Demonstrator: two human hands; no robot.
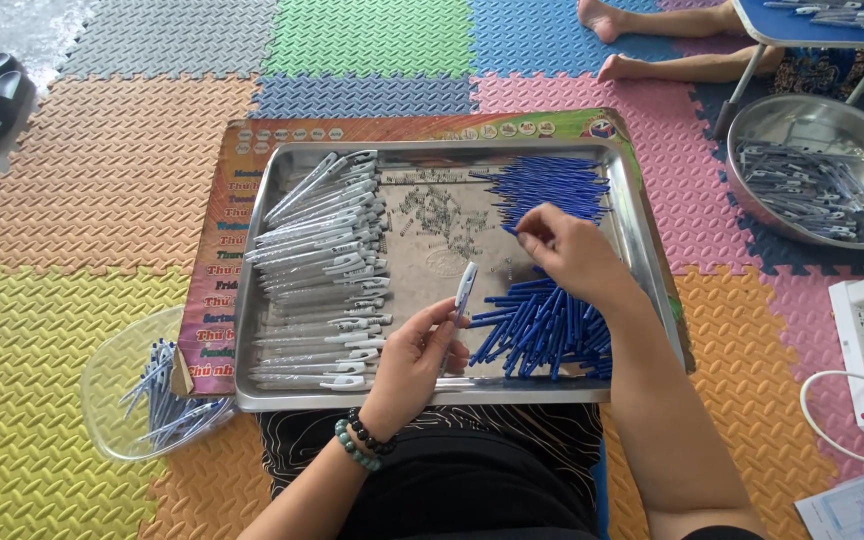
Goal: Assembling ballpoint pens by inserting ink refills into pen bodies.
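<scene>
Holding a white pen barrel [465, 289] upright over the steel tray [642, 250], the left hand [414, 362] has its fingers closed around the barrel's lower end. The right hand [564, 248] hovers further back over the tray, fingertips pinched together on a blue refill [508, 230] at the edge of the rear refill pile [552, 185]. More blue refills [542, 325] lie heaped just beside the left hand. White barrels [322, 270] are stacked along the tray's left side, small springs [437, 215] scattered between. A clear bowl [117, 370] of pens sits on the mat to the left.
</scene>
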